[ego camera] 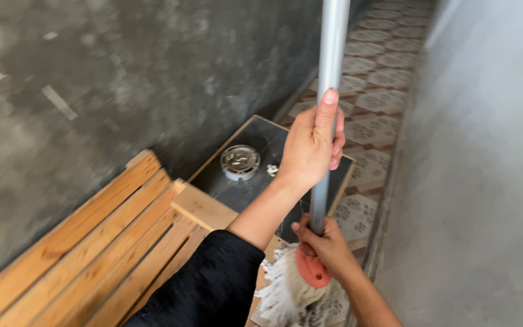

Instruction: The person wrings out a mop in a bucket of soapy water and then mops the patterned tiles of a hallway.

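Both hands clamped on mop pole.
Left hand [310, 145] high, right hand [325, 245] low by mop head [292, 290]; pole [329, 66] may hit ashtray [240, 161].

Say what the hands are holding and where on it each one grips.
Both hold a mop by its grey pole: the left hand grips mid-pole, and the right hand grips the bottom, just above the orange collar and white strands.

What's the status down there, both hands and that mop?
Left hand and right hand both gripping the mop handle. Mop head low by wooden bench. Dark side table close behind.
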